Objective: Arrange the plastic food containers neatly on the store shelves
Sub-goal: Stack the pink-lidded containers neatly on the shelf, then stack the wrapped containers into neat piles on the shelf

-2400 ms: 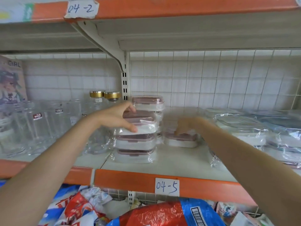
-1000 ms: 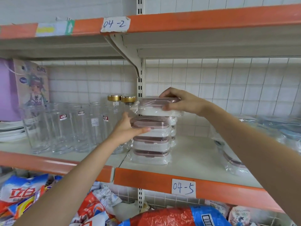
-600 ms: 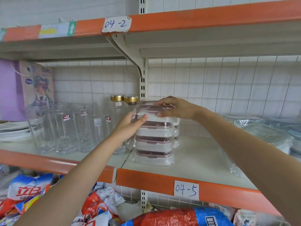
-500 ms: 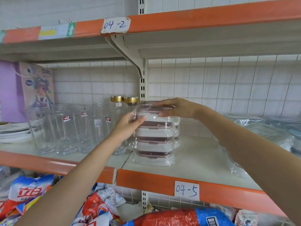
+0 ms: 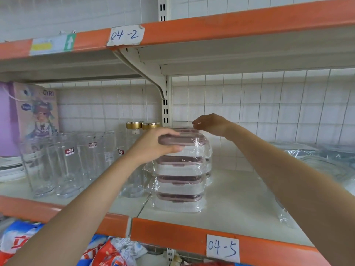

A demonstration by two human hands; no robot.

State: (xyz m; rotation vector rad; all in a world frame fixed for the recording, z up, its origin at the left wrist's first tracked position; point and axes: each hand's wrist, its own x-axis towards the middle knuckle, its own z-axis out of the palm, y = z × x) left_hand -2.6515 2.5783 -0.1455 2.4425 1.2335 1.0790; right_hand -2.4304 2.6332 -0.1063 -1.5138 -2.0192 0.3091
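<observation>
Frame centre: top container [image 5: 182,142] now seated on four-high stack [image 5: 179,175] on shelf [image 5: 221,204]. Left hand [image 5: 153,145] grips its left edge; right hand [image 5: 210,124] just released, fingers loose, hovering behind. Placement looks nearly done.

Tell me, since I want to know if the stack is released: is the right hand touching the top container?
Apart. The head view shows the right hand hovering above and behind the top container, white wall tile visible under its fingertips. The left hand grips the container's left end.
</observation>
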